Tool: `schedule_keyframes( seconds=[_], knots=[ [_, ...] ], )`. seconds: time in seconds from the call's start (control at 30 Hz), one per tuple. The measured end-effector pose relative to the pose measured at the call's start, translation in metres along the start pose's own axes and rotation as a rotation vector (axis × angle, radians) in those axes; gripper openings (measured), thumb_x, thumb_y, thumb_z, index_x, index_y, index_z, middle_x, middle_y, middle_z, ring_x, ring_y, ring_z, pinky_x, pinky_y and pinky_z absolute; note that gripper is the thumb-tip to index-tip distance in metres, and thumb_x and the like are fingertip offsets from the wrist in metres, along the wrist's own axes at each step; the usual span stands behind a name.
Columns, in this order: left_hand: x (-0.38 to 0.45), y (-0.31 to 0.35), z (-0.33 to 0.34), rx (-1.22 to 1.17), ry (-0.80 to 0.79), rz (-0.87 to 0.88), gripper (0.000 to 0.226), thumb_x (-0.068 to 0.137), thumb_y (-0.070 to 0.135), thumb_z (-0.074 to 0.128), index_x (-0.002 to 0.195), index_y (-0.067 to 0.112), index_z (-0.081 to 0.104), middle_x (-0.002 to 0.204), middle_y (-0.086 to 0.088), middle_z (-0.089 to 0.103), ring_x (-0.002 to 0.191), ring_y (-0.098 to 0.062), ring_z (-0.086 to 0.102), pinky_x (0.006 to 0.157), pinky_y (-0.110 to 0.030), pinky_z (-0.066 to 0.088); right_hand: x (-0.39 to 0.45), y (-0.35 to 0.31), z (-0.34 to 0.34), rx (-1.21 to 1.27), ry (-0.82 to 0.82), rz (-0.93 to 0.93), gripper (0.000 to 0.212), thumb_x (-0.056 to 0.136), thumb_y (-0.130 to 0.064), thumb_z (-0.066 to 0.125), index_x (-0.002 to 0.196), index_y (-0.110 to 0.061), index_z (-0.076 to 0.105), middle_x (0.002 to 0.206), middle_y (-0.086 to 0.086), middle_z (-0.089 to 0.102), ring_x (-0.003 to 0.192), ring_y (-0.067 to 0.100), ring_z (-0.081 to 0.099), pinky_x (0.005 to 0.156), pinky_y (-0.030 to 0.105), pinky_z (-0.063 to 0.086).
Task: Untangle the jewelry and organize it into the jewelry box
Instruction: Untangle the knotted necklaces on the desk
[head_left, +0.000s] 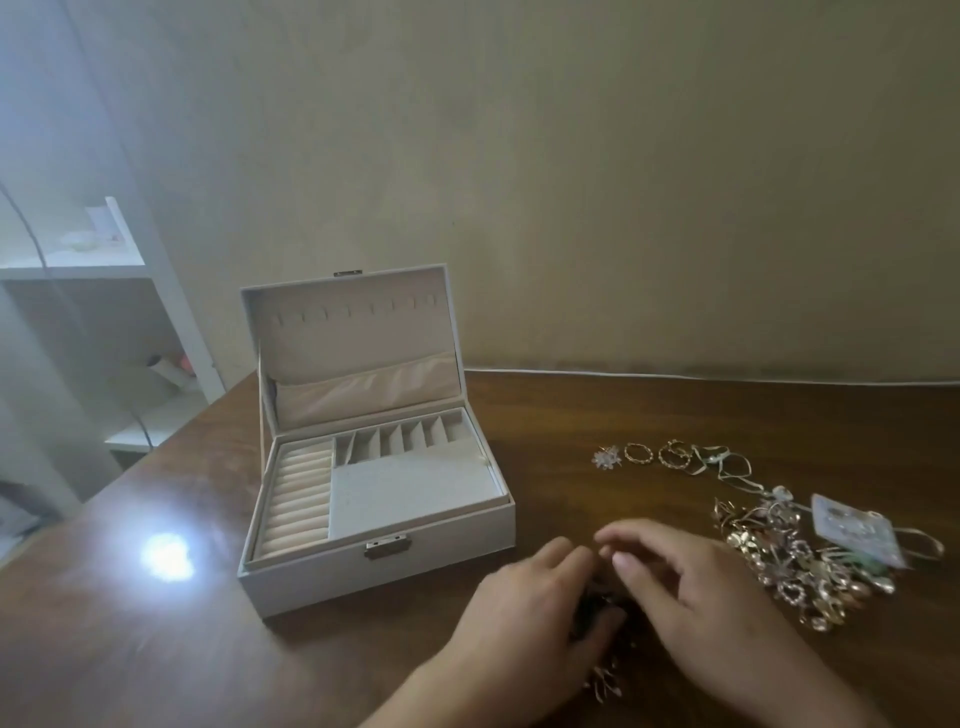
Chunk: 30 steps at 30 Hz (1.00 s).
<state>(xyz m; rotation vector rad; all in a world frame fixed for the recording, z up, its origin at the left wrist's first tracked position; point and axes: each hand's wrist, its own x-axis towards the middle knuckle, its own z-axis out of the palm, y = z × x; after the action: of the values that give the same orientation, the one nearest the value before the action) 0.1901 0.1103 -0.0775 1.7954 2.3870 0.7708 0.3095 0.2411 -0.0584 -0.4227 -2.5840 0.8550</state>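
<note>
Two hands of ours met by the open jewelry box (374, 499), left hand (524, 618) curled on a dark tangle (597, 610), right hand (691, 577) blurry, grip unclear, gold pile (795, 566) beside.

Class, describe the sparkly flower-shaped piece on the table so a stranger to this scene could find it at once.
Start at the open white jewelry box on the brown table and look right, to the short row of small pieces laid out towards the wall. The flower-shaped piece is the leftmost in that row, nearest the box. Unlike the gold rings beside it, it is pale, spiky and glittering.
</note>
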Motion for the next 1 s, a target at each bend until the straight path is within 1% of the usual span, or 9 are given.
schedule_keyframes(
  seconds=[0.13,0.23,0.3,0.43,0.57,0.63,0.83,0.9,1.0],
  knots=[
    [-0.013,-0.013,-0.008,-0.178,-0.003,-0.034,0.030,0.089,0.048,0.060,0.117,0.038,0.057,0.111,0.025,0.050,0.104,0.001,0.055,0.090,-0.022,0.050,-0.009,0.011,0.003,-0.082,-0.119,-0.025,0.026,0.098,-0.031,0.053,0.108,-0.055,0.052,0.106,-0.041,0.051,0.110,-0.021,0.043,0.086,0.000,0.034],
    [-0.021,-0.021,-0.012,-0.242,0.016,0.002,0.033,0.081,0.022,0.061,0.112,0.032,0.063,0.115,0.024,0.055,0.111,0.000,0.056,0.095,-0.023,0.047,-0.008,0.022,-0.003,-0.234,-0.139,-0.031,0.017,0.097,-0.044,0.051,0.111,-0.053,0.052,0.103,-0.040,0.049,0.106,-0.020,0.037,0.083,0.004,0.032],
    [-0.020,-0.024,-0.014,-0.260,0.022,0.038,0.043,0.075,0.007,0.056,0.111,0.029,0.065,0.116,0.021,0.057,0.113,-0.002,0.057,0.096,-0.024,0.047,-0.007,0.021,-0.004,-0.236,-0.150,-0.029,0.011,0.092,-0.055,0.051,0.102,-0.054,0.054,0.099,-0.036,0.054,0.104,-0.015,0.040,0.083,0.010,0.037],
    [-0.015,-0.034,-0.010,-0.223,0.117,0.049,0.047,0.077,-0.004,0.056,0.110,0.027,0.064,0.116,0.021,0.055,0.110,-0.002,0.057,0.092,-0.024,0.049,-0.008,0.016,0.005,-0.239,-0.266,-0.073,0.043,0.078,-0.081,0.039,0.105,-0.053,0.057,0.103,-0.037,0.052,0.108,-0.009,0.041,0.087,0.017,0.040],
    [-0.015,-0.037,-0.004,-0.214,0.161,0.032,0.044,0.081,-0.003,0.059,0.111,0.028,0.064,0.115,0.022,0.054,0.101,-0.003,0.059,0.084,-0.024,0.051,-0.009,0.018,0.004,-0.294,-0.238,-0.082,0.008,0.092,-0.053,0.055,0.091,-0.047,0.060,0.093,-0.028,0.055,0.101,-0.006,0.042,0.083,0.015,0.037],
    [-0.015,-0.037,-0.002,-0.205,0.169,0.019,0.042,0.083,-0.002,0.057,0.110,0.029,0.065,0.113,0.023,0.053,0.097,-0.005,0.059,0.080,-0.024,0.051,-0.009,0.021,-0.001,-0.274,-0.221,-0.043,0.013,0.094,-0.044,0.056,0.081,-0.047,0.053,0.087,-0.025,0.055,0.096,-0.008,0.044,0.079,0.015,0.038],
    [-0.016,-0.036,-0.004,-0.202,0.087,-0.015,0.047,0.081,-0.002,0.048,0.110,0.030,0.065,0.111,0.021,0.054,0.102,-0.004,0.058,0.085,-0.027,0.052,-0.007,0.021,-0.013,0.090,0.047,0.027,0.018,0.095,-0.026,0.057,0.080,-0.035,0.060,0.072,-0.011,0.066,0.052,0.005,0.055,0.049,0.014,0.040],
    [-0.016,-0.035,-0.006,-0.189,0.056,-0.025,0.049,0.080,0.002,0.043,0.110,0.034,0.064,0.110,0.023,0.054,0.103,-0.001,0.057,0.086,-0.026,0.051,-0.006,0.020,-0.016,0.277,0.152,0.037,0.017,0.094,-0.030,0.054,0.079,-0.033,0.060,0.066,-0.001,0.064,0.054,0.008,0.058,0.055,0.015,0.046],
    [-0.017,-0.035,-0.007,-0.084,0.057,-0.054,0.047,0.078,0.010,0.041,0.109,0.039,0.062,0.103,0.028,0.055,0.096,0.000,0.058,0.079,-0.027,0.052,-0.004,0.019,-0.018,0.551,0.286,0.111,0.019,0.091,-0.035,0.049,0.084,-0.022,0.061,0.061,0.002,0.058,0.062,0.020,0.062,0.071,0.036,0.058]
  ],
)
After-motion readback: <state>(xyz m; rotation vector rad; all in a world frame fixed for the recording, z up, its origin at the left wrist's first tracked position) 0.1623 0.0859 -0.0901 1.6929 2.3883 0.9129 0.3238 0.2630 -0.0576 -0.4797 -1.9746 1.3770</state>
